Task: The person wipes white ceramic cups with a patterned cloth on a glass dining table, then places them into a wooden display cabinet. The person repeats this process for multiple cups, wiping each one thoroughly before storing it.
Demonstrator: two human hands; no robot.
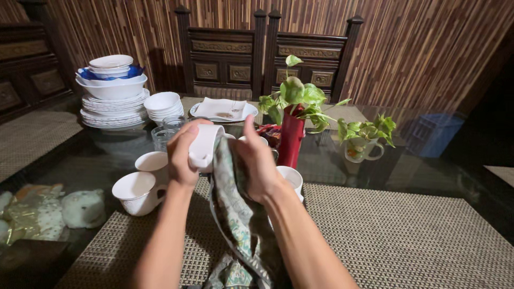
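Hands: left point(182, 155) grips white cup point(206, 144), right point(257, 160) presses patterned cloth point(235, 214).

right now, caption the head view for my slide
Left hand holds a white mug while right hand wipes it with patterned cloth.

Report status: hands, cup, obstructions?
Left hand grips white cup. Right hand holds patterned cloth against it. More cups stand close left.
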